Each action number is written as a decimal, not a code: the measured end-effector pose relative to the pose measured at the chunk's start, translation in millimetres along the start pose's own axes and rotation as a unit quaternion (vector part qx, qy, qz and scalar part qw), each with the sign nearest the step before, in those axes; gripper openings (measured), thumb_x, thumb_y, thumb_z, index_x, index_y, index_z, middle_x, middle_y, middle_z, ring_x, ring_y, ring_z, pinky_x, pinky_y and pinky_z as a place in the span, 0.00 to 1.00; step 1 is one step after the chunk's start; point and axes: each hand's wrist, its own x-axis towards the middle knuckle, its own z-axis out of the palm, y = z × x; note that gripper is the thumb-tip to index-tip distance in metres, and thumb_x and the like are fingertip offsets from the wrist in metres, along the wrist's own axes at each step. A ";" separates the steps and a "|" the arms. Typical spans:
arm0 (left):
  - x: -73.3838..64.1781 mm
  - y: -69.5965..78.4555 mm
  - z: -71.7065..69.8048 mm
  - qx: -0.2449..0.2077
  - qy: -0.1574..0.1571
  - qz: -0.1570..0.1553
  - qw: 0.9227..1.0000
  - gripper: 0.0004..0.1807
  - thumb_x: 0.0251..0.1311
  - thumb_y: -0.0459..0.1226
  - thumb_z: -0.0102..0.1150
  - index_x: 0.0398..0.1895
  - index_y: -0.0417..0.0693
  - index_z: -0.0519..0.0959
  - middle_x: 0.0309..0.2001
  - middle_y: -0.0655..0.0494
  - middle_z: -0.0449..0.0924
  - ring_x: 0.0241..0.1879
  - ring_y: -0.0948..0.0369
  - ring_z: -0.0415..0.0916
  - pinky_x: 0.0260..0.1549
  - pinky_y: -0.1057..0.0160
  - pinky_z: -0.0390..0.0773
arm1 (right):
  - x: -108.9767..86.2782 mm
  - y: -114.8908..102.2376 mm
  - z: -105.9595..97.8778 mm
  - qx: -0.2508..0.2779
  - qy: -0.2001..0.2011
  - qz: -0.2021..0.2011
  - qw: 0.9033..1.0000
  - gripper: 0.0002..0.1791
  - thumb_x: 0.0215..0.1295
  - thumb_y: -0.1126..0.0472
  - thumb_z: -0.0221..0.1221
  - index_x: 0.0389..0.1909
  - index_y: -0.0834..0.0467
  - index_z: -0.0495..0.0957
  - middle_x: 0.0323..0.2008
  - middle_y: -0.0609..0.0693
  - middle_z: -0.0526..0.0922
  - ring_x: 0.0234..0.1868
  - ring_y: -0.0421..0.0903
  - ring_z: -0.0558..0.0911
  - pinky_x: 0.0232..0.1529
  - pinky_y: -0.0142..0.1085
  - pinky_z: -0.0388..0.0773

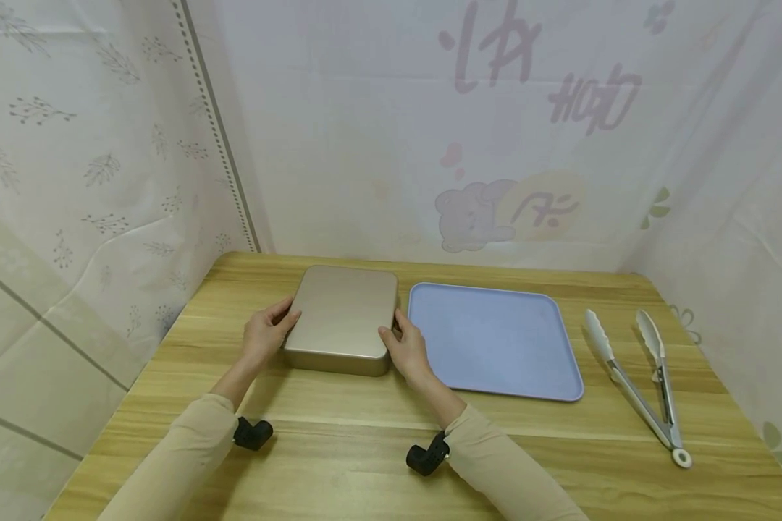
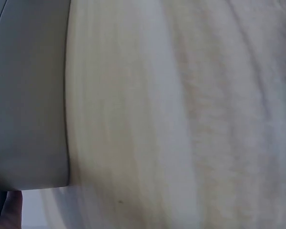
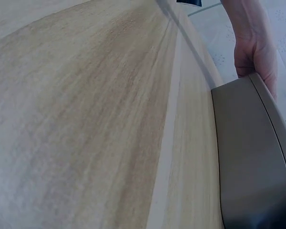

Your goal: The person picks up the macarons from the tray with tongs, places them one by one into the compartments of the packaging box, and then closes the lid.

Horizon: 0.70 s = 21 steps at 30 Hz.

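A champagne-gold rectangular metal tin (image 1: 344,311) with rounded corners lies flat on the wooden table. My left hand (image 1: 267,334) holds its left side, the thumb over the top edge. On the opposite side my right hand (image 1: 409,353) grips the tin, thumb also near the top edge. A thin lid seam runs along the side of the tin (image 3: 250,152) in the right wrist view, where the left hand (image 3: 256,47) shows at its far end. The left wrist view shows the tin's front wall (image 2: 28,95). Fingers under the far edges are partly hidden.
A light blue rectangular tray (image 1: 495,340) lies just right of the tin, close to the right hand. Farther right are spread metal tongs (image 1: 638,391) with pale tips. Patterned curtains (image 1: 378,130) hang behind and beside the wooden table (image 1: 339,449).
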 end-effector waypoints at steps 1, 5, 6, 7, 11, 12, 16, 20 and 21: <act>0.1 -0.5 0.6 0.002 0.004 -0.003 1.000 0.29 0.69 0.45 0.49 0.68 0.39 0.61 0.66 0.40 0.63 0.65 0.46 0.62 0.60 0.53 0.68 | -0.6 0.1 0.2 0.002 -0.001 0.000 1.000 0.33 0.69 0.64 0.52 0.68 0.75 0.50 0.67 0.70 0.58 0.66 0.60 0.64 0.63 0.45 0.65; 0.2 -1.7 2.9 0.017 0.015 -0.013 1.000 0.30 0.69 0.48 0.48 0.66 0.38 0.64 0.64 0.39 0.65 0.64 0.45 0.64 0.59 0.51 0.69 | -3.7 -2.3 0.3 0.021 -0.007 0.011 1.000 0.33 0.71 0.63 0.50 0.68 0.76 0.49 0.67 0.70 0.56 0.68 0.61 0.61 0.65 0.46 0.63; 0.1 -1.9 3.3 0.021 0.018 -0.012 1.000 0.30 0.69 0.48 0.48 0.66 0.38 0.65 0.64 0.39 0.66 0.63 0.45 0.65 0.58 0.50 0.70 | -5.3 -5.1 0.0 0.026 -0.009 0.013 1.000 0.33 0.71 0.63 0.50 0.68 0.76 0.48 0.67 0.71 0.55 0.68 0.61 0.61 0.65 0.47 0.62; 0.4 -1.9 3.7 0.024 0.020 -0.012 0.999 0.30 0.69 0.48 0.47 0.66 0.37 0.65 0.63 0.38 0.67 0.62 0.45 0.66 0.57 0.50 0.71 | -7.1 -9.0 -0.8 0.032 -0.011 0.015 0.999 0.33 0.71 0.64 0.49 0.68 0.77 0.48 0.67 0.71 0.55 0.68 0.62 0.60 0.65 0.48 0.62; 1.0 -1.3 4.5 0.030 0.029 -0.009 0.999 0.30 0.69 0.49 0.47 0.64 0.36 0.67 0.62 0.38 0.68 0.62 0.45 0.67 0.57 0.50 0.71 | -13.7 -25.7 -3.0 0.044 -0.010 0.020 0.999 0.31 0.71 0.67 0.49 0.66 0.79 0.48 0.67 0.73 0.54 0.68 0.64 0.59 0.66 0.50 0.59; 1.0 -1.1 4.6 0.031 0.029 -0.010 0.999 0.30 0.69 0.49 0.47 0.64 0.36 0.67 0.62 0.38 0.68 0.62 0.45 0.67 0.57 0.50 0.70 | -13.1 -24.7 -2.9 0.040 -0.008 0.017 0.999 0.31 0.71 0.66 0.49 0.66 0.79 0.48 0.67 0.73 0.54 0.68 0.63 0.59 0.66 0.50 0.59; 1.0 -0.3 5.3 0.030 0.030 -0.010 0.999 0.30 0.69 0.49 0.47 0.65 0.35 0.66 0.62 0.37 0.67 0.63 0.45 0.65 0.58 0.50 0.69 | -5.3 -5.0 -0.3 0.028 0.001 0.009 1.000 0.32 0.71 0.63 0.49 0.67 0.76 0.50 0.67 0.70 0.56 0.68 0.61 0.61 0.65 0.48 0.61; 0.8 -2.8 5.9 0.033 0.032 -0.006 0.999 0.30 0.69 0.48 0.47 0.65 0.35 0.66 0.62 0.37 0.68 0.63 0.45 0.66 0.58 0.50 0.70 | -1.6 6.7 1.5 0.030 0.005 0.007 1.000 0.32 0.72 0.61 0.49 0.68 0.75 0.50 0.68 0.69 0.56 0.67 0.59 0.62 0.64 0.45 0.63; 0.7 -3.7 6.2 0.034 0.032 -0.005 0.999 0.29 0.69 0.48 0.47 0.65 0.36 0.66 0.62 0.37 0.68 0.62 0.45 0.66 0.58 0.50 0.70 | -2.2 6.8 1.4 0.030 0.005 0.006 1.000 0.32 0.72 0.61 0.49 0.68 0.75 0.50 0.68 0.69 0.56 0.67 0.59 0.62 0.64 0.45 0.64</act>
